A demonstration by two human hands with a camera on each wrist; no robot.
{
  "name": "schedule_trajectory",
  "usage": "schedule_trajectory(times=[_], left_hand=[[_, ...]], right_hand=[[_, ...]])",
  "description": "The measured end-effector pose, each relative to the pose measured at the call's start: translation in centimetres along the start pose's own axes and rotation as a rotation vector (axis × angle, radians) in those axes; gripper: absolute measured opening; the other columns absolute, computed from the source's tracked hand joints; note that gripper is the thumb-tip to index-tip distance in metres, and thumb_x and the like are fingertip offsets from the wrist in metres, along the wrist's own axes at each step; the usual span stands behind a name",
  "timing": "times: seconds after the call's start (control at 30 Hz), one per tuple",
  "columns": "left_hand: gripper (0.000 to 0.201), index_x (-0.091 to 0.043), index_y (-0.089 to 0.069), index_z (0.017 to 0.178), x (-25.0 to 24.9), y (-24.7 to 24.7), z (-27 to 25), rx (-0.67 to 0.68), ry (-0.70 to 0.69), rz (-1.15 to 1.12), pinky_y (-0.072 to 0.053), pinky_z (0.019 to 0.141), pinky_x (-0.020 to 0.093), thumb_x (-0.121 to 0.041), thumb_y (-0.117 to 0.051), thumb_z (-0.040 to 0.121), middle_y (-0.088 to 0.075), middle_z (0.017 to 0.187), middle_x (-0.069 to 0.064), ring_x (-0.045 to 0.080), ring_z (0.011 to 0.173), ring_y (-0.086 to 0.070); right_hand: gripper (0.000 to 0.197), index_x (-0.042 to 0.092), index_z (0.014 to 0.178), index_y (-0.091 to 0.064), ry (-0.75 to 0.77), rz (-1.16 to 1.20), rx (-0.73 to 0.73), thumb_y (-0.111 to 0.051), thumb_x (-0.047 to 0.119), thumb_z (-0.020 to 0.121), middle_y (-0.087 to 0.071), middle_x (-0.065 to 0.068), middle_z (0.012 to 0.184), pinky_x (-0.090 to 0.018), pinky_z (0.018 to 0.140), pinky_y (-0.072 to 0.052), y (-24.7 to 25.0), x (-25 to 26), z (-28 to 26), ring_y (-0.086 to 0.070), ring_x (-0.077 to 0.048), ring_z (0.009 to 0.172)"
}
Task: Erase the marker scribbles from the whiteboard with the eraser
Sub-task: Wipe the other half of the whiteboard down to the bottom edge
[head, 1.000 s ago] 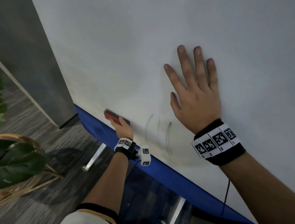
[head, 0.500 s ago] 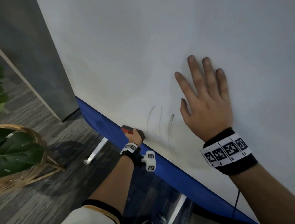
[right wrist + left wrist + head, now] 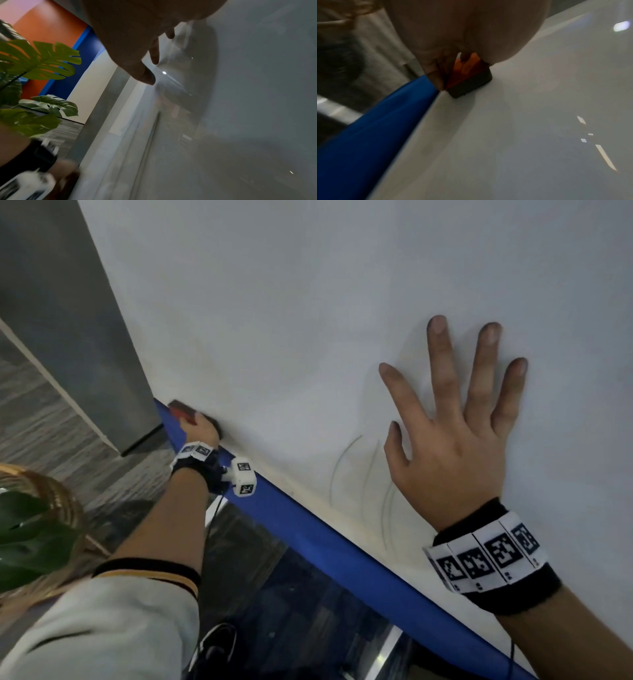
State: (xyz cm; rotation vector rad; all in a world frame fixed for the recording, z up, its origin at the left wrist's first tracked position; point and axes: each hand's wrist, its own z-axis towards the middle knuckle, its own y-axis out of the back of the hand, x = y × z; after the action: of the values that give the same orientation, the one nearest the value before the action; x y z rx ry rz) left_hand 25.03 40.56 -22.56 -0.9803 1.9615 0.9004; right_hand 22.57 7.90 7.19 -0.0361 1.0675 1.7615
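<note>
The whiteboard [image 3: 308, 302] fills most of the head view, with a blue bottom edge [image 3: 308, 529]. My left hand [image 3: 198, 428] grips the eraser [image 3: 183, 410], a red-backed block with a dark felt pad, and holds it against the board's lower left corner. In the left wrist view the eraser [image 3: 469, 77] sits pad-down on the board [image 3: 522, 121], pinched by my left hand [image 3: 453, 56]. Faint grey marker curves [image 3: 346, 463] lie near the bottom edge, to the right of the eraser. My right hand [image 3: 455, 422] lies flat on the board with spread fingers, just right of the curves.
A grey wall panel [image 3: 68, 320] stands left of the board. A leafy plant in a wicker basket [image 3: 41, 515] sits at the lower left on the wood-look floor. Metal stand legs [image 3: 383, 652] show below the blue edge.
My left hand has carried the eraser leftward along the bottom edge, away from the marker curves, to the board's lower left corner. My right hand stays flat on the board.
</note>
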Motion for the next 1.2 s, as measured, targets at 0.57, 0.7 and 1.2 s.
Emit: schedule_trajectory(times=[0.57, 0.7, 1.2], left_hand=[[0.065, -0.017, -0.022, 0.156, 5.7, -3.6, -23.1, 0.238, -0.033, -0.139, -0.047, 0.105, 0.041, -0.037, -0.053, 0.103, -0.061, 0.13, 0.011, 0.031, 0.116, -0.06], [0.079, -0.002, -0.03, 0.149, 17.0, -9.8, -22.9, 0.378, 0.227, -0.123, -0.038, 0.115, 0.05, -0.049, -0.058, 0.092, -0.046, 0.148, 0.022, 0.04, 0.132, -0.049], [0.065, -0.016, -0.02, 0.156, 4.7, -5.4, -33.3, 0.273, -0.055, -0.229, -0.046, 0.104, 0.034, -0.036, -0.052, 0.104, -0.057, 0.142, 0.014, 0.034, 0.126, -0.058]], right_hand=[[0.065, 0.021, 0.15, -0.045, 0.062, 0.11, 0.093, -0.061, 0.014, 0.087, -0.019, -0.015, 0.167, -0.05, 0.126, 0.002, 1.9, -1.1, -0.4, -0.009, -0.042, 0.153], [0.069, 0.018, 0.154, -0.041, 0.123, 0.166, 0.146, -0.062, 0.013, 0.088, -0.018, -0.015, 0.168, -0.045, 0.127, -0.002, 2.7, -2.8, -1.9, -0.013, -0.037, 0.155], [0.064, 0.018, 0.149, -0.048, -0.005, 0.115, 0.023, -0.062, 0.012, 0.088, -0.027, -0.014, 0.165, -0.047, 0.127, -0.008, 5.5, -10.9, -8.3, -0.023, -0.035, 0.153]])
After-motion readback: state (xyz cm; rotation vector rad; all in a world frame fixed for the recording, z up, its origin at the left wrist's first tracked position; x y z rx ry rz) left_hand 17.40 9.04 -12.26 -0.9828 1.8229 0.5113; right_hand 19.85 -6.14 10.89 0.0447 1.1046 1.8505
